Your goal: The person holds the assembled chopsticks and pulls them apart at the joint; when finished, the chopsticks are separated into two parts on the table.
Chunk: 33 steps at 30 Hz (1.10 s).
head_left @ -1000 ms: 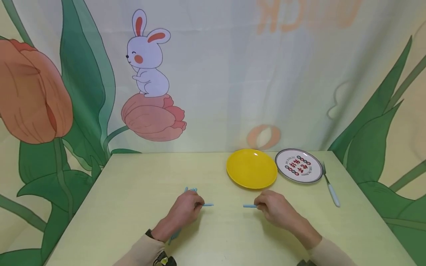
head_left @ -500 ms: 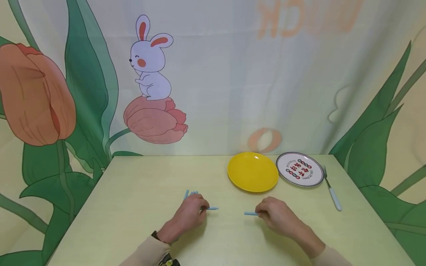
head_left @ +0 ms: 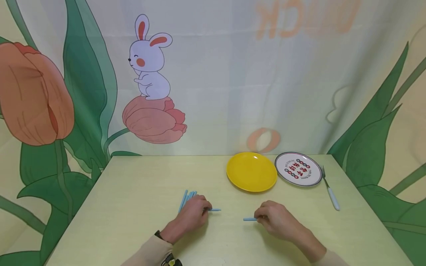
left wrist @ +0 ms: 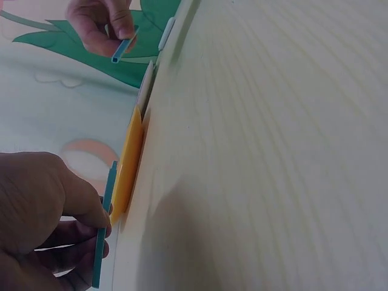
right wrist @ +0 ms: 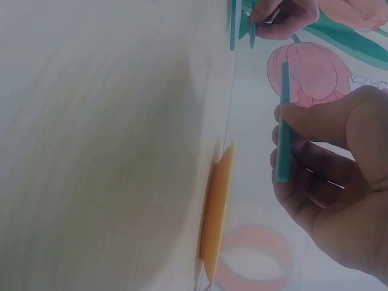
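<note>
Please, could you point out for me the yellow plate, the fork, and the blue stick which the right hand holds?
Yellow plate [head_left: 252,172]: head view, middle of its face.
Fork [head_left: 331,194]: head view, on its handle.
Blue stick [right wrist: 283,136] in the right hand [right wrist: 347,206]: right wrist view, middle of its length.

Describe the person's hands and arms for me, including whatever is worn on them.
The left hand and right hand are bare, without gloves. The arms wear plain beige fabric sleeves: the left sleeve and the right sleeve. A narrow black band shows at the left cuff, and a black object with a yellow patch, partly cut off, sits beside that sleeve.
</note>
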Each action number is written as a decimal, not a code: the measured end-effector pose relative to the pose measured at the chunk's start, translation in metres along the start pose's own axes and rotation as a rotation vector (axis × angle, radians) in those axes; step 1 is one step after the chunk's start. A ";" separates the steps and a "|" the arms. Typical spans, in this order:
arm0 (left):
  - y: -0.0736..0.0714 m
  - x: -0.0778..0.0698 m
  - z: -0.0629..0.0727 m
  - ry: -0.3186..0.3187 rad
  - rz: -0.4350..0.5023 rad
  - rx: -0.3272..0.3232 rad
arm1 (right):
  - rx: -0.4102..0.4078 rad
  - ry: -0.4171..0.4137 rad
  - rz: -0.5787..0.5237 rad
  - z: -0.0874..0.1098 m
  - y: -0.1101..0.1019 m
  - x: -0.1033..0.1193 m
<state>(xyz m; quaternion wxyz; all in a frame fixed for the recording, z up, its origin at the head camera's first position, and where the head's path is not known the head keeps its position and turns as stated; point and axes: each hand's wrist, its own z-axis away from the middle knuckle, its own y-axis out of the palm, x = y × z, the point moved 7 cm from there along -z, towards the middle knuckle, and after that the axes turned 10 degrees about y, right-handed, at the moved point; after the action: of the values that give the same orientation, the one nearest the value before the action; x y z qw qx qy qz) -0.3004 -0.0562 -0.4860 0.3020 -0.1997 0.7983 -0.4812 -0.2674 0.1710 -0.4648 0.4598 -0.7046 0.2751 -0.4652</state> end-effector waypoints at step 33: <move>0.021 0.003 -0.005 -0.020 0.018 0.052 | 0.149 -0.092 -0.070 0.018 0.017 0.008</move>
<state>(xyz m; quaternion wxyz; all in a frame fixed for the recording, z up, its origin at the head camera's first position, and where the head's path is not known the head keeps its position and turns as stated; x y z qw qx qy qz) -0.3070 -0.0449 -0.5041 0.3193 -0.1894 0.7843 -0.4970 -0.2474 0.1639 -0.4796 0.5067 -0.6982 0.1935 -0.4673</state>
